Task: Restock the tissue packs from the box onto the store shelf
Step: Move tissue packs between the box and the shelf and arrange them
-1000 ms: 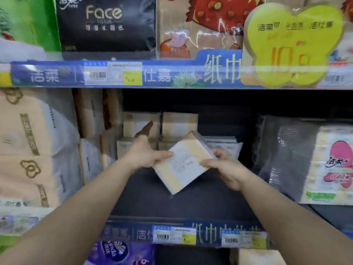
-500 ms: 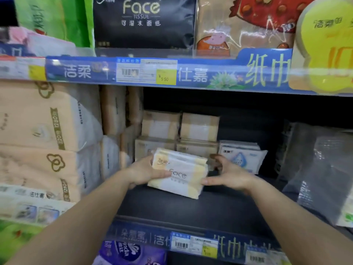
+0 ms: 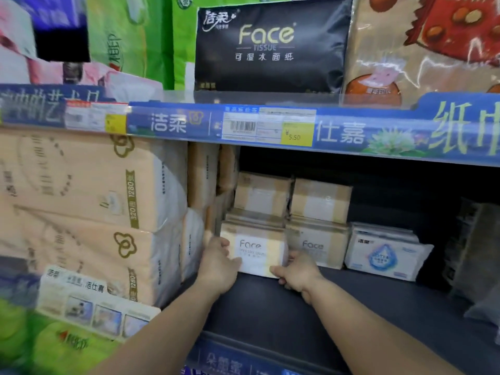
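Both hands on one tissue pack (image 3: 257, 251), gripping it by its short ends: left hand (image 3: 219, 262) wrapped round the left end, thumb over the front face; right hand (image 3: 296, 270) curled under the right lower corner. Held that way, probably, to keep the soft pack square and the printed "Face" label turned outward toward the aisle. Pack down on the dark middle shelf (image 3: 351, 307), or just about touching it — the contact line is hidden by the fingers. Set at the front of a column, directly before a stack of matching packs (image 3: 261, 197) and just beside a second front-facing Face pack (image 3: 318, 246) to the right, so the new one lines up with the row already there. Further right, a white pack with a blue drop (image 3: 384, 255). Wedged close on the left against large beige bundles (image 3: 89, 201), leaving little room for the left hand's knuckles — a likely reason for the grip from the front edge. Above, a blue price strip (image 3: 270, 128) and a black Face pack (image 3: 270, 47) on the upper shelf. Supply box not in view. Judged step: squaring the pack into its slot before letting go; bare shelf in front suggests room for more.
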Available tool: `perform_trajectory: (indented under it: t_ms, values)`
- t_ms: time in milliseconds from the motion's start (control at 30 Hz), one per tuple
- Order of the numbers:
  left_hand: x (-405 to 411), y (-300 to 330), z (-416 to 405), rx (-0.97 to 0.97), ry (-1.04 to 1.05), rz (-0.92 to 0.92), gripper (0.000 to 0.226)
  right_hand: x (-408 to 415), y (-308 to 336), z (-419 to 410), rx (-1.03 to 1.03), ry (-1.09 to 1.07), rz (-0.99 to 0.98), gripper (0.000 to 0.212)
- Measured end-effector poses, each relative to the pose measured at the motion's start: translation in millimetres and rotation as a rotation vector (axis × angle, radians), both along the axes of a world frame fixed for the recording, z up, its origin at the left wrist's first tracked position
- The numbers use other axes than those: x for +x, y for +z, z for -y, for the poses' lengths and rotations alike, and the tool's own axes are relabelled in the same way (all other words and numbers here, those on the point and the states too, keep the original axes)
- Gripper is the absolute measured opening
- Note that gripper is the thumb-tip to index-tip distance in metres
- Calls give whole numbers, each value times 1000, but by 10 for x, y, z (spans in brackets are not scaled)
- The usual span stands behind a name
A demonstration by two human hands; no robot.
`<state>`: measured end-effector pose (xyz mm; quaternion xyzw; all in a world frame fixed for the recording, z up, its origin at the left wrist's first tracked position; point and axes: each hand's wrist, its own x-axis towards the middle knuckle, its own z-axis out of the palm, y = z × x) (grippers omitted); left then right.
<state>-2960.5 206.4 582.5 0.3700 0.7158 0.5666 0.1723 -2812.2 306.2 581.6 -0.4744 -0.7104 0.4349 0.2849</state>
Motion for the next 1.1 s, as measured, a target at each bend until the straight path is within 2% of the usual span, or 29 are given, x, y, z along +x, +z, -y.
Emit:
perform_trajectory:
  t_ms: [133, 267, 433, 500, 600, 700, 833, 900, 967, 1033, 1100]
  values:
    - [-55, -92, 13, -81, -142, -85, 67, -171, -121, -43, 21, -58, -123, 34]
    - [-69, -112, 5, -143, -134, -163, 73, -203, -128, -13, 104, 15, -23, 22]
    - [-15, -42, 23, -220, -138, -225, 76, -197, -71, 36, 152, -52, 72, 21]
    - [42, 20, 82, -270, -137, -267, 78, -97, 0, 133, 108, -48, 31, 28]
    - [224, 148, 182, -291, -118, -293, 76, 262, 91, 314, 70, -34, 21, 50]
    - [691, 262, 238, -271, -129, -358, 72, 859, 136, 503, 94, -28, 56, 53]
    - [1908, 307, 250, -305, -294, -519, 68, 2088, 132, 805, 244, -135, 147, 53]
    - [2752, 286, 308, -331, -418, -640, 70, 2933, 85, 1033, 389, -218, 283, 51]
    - [3661, 249, 431, -330, -548, -755, 65, 3873, 30, 1343, 501, -314, 504, 52]
    - [4614, 178, 591, -295, -663, -871, 64, 4854, -48, 1707, 518, -417, 756, 56]
    - [5536, 90, 778, -263, -783, -984, 68, 5764, -150, 2112, 447, -536, 913, 60]
